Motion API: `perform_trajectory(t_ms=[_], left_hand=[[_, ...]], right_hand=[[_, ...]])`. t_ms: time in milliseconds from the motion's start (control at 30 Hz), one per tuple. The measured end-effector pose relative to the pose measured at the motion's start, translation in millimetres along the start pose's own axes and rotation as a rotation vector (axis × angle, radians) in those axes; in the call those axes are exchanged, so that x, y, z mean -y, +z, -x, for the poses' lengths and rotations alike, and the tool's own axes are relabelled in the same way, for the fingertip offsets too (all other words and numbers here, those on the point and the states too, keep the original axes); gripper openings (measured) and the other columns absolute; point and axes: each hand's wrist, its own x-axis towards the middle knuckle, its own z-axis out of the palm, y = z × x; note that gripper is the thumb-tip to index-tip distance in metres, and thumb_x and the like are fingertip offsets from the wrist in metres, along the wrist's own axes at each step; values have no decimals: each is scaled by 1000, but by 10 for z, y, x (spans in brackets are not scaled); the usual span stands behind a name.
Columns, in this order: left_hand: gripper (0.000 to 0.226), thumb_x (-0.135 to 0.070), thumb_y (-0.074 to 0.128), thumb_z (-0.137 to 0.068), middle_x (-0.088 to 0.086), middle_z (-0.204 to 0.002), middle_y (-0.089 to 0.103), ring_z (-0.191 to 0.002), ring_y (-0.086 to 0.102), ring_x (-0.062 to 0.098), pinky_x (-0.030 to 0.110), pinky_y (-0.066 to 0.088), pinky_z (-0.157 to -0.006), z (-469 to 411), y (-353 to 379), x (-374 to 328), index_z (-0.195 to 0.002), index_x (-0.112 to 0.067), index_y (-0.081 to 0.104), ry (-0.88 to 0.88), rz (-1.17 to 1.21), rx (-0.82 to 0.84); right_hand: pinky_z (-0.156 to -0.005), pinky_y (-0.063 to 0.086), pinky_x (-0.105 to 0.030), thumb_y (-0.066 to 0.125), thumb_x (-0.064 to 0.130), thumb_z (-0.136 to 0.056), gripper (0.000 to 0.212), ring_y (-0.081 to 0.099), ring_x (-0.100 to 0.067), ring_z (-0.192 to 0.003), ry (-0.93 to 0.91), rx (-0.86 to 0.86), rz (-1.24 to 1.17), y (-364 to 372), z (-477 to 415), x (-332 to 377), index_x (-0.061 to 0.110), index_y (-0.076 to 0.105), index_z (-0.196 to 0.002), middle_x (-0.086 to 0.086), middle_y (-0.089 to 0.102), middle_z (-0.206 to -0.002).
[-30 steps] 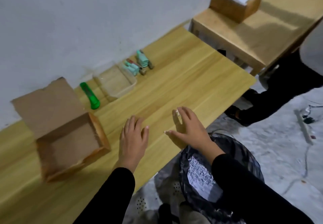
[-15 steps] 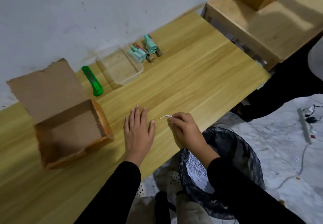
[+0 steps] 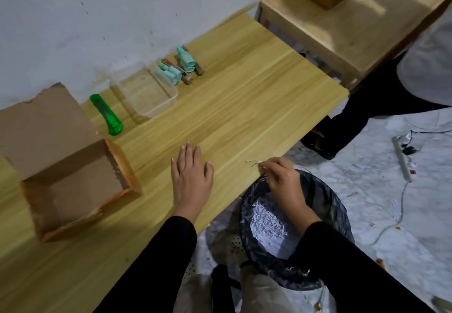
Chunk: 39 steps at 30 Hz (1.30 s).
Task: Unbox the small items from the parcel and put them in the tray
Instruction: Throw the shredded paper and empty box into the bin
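Observation:
An open cardboard parcel (image 3: 73, 185) stands at the left of the wooden table (image 3: 244, 107), its inside looking bare. A clear plastic tray (image 3: 146, 92) sits by the wall with nothing visible in it. Several small teal and brown items (image 3: 181, 68) lie just right of the tray. My left hand (image 3: 190, 176) rests flat on the table, fingers apart. My right hand (image 3: 281, 178) hovers at the table's front edge over a bin, pinching a thin white scrap (image 3: 253, 162).
A green utility knife (image 3: 106, 114) lies between parcel and tray. A black-lined bin (image 3: 291, 227) with crumpled paper stands under my right hand. Another person's legs (image 3: 362, 107) are at the right. A second table (image 3: 342, 19) holds a box. A power strip (image 3: 403, 158) lies on the floor.
My right hand closed on a white scrap on the table and drew it back to the front edge, over the bin. The left hand stayed flat. The camera tilted down.

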Motion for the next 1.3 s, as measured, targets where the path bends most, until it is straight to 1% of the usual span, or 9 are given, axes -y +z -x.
perform_trajectory(t_ms=[100, 200, 367, 533, 767, 900, 1100, 1200, 1300], left_hand=[[54, -36, 31, -99, 7, -158, 12, -147, 5, 21, 45, 1, -119, 10, 60, -123, -147, -12, 24, 27, 11, 17], [56, -36, 30, -98, 8, -159, 10, -147, 3, 21, 45, 0, -118, 16, 118, -168, -147, -11, 21, 1, 2, 2], [54, -34, 33, -98, 9, -158, 13, -147, 6, 22, 46, 3, -118, 15, 136, -157, -146, -11, 24, 12, 14, -17], [54, -36, 32, -98, 8, -158, 13, -147, 6, 22, 45, 4, -118, 16, 104, -158, -146, -12, 24, 15, 7, 7], [52, -35, 34, -97, 9, -153, 27, -140, 26, 25, 40, 26, -114, -65, -323, -132, -143, -10, 31, 37, 49, 132], [49, -33, 36, -98, 7, -151, 33, -138, 31, 23, 40, 29, -113, -70, -768, -79, -141, -10, 35, 7, 166, 11], [42, -30, 38, -98, 7, -142, 45, -133, 39, 22, 39, 35, -109, 83, -1359, 614, -136, -12, 43, -101, 270, -310], [41, -29, 40, -97, 12, -137, 48, -128, 42, 27, 41, 38, -105, 264, -1493, 1063, -132, -9, 46, -260, 263, -467], [47, -30, 39, -98, 13, -148, 35, -136, 33, 30, 42, 31, -110, 445, -1489, 1473, -140, -9, 36, -493, 383, -484]], right_hand=[[-75, 46, -23, 61, 0, -85, 12, 58, -20, -80, 180, -118, -10, -218, 171, -205, -1, 69, -94, -15, 64, -95], [-74, 36, -11, 60, -1, -85, 13, 57, -21, -80, 344, -160, -20, -349, 366, -412, -1, 69, -95, -18, 64, -97], [-76, 39, -21, 60, 3, -84, 28, 60, -21, -86, 579, 24, 45, -343, 664, -737, 1, 65, -111, -19, 66, -110], [-79, 38, -20, 61, 4, -84, 33, 64, -28, -99, 645, 86, 36, -384, 731, -706, 2, 62, -116, -20, 67, -113], [-94, 45, -34, 54, 9, -90, 32, 60, -31, -107, 491, -55, -34, -623, 163, -113, 1, 57, -121, -20, 61, -123], [-101, 44, -38, 52, 13, -92, 32, 55, -28, -116, 328, -33, -83, -636, -253, 493, 3, 56, -123, -15, 58, -128], [-95, 47, -35, 53, 19, -93, 30, 56, -23, -111, 102, 193, -181, -71, -624, 1496, 11, 58, -122, -8, 59, -128], [-92, 48, -33, 56, 18, -91, 31, 59, -22, -108, 12, 330, -224, 387, -666, 1872, 10, 60, -120, -11, 62, -124], [-92, 49, -36, 55, 19, -91, 41, 59, -23, -108, -6, 463, -243, 788, -634, 2139, 13, 49, -131, -12, 58, -128]])
